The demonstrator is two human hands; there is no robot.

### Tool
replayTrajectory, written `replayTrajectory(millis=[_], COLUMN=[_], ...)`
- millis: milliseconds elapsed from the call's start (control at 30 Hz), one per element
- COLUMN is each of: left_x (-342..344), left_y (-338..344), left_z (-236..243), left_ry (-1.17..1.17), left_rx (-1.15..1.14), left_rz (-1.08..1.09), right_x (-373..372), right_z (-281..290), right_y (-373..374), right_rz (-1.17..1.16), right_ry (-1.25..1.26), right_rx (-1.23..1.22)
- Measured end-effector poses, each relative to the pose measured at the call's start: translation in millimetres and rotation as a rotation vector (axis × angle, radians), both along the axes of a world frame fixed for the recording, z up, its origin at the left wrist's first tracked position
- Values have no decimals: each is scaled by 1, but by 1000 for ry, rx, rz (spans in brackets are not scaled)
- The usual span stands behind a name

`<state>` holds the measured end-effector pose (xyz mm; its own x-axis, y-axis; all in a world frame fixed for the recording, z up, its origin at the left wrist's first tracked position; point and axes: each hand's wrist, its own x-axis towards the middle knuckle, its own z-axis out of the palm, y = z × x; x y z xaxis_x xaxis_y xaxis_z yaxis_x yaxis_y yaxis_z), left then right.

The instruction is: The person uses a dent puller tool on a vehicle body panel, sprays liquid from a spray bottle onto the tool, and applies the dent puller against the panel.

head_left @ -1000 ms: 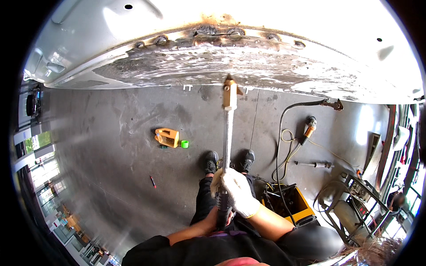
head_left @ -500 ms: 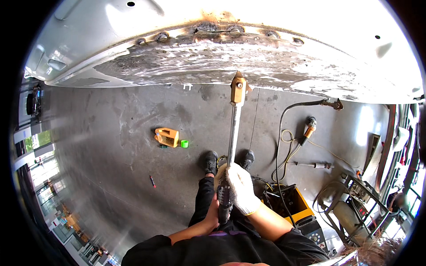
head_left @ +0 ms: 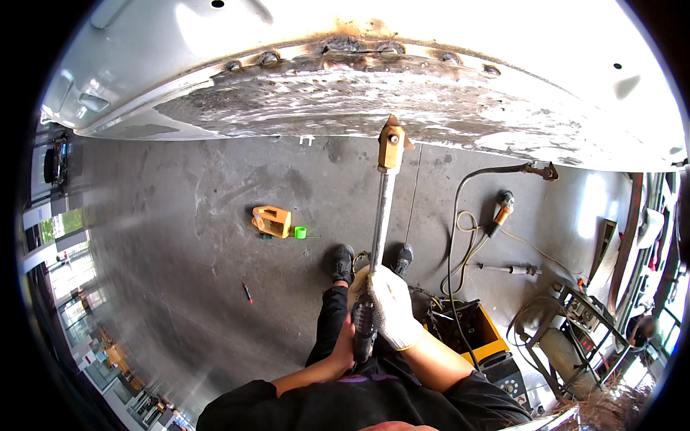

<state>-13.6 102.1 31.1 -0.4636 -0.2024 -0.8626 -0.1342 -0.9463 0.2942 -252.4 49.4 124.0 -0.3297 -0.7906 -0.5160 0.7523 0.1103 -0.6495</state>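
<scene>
My right hand (head_left: 388,305), in a white knit glove, is wrapped round the front of the grip of a dent puller gun (head_left: 383,215). Lower on its black handle is my left hand (head_left: 346,340), closed round it and partly hidden behind the handle. The gun's long metal shaft points away from me and ends in a brass-coloured head with a pointed tip. In the picture this tip overlaps the lower edge of a white vehicle panel (head_left: 302,93); whether it touches cannot be told. The panel has a long sanded, bare-metal strip, with burnt, rough spots along its upper edge.
A black cable with a clamp (head_left: 548,172) reaches the panel's right edge. On the floor lie an angle grinder (head_left: 502,210), a slide hammer (head_left: 507,269), an orange jug (head_left: 272,221), a green cap (head_left: 300,233) and a red marker (head_left: 247,293). A yellow-black machine (head_left: 492,352) stands at my right.
The view has turned very slightly, and the gun's head sits a touch farther right in the picture. Both hands keep the same hold.
</scene>
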Motion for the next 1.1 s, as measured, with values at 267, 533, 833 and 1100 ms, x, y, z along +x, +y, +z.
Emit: replayTrajectory(millis=[267,533,833,1100], left_x=[-8,-4,45,23], left_y=[-11,-4,6,11], left_z=[0,17,-20,-23], left_ry=[-48,-154,399,-67], left_rx=[53,-15,212,-310], left_rz=[6,121,41,192], right_x=[-3,-41,-3,0], right_z=[4,30,35,8], right_y=[-3,-39,-9,-4], right_rz=[-31,16,90,-3], right_ry=[30,-27,6,-16], right_rx=[20,47,126,53])
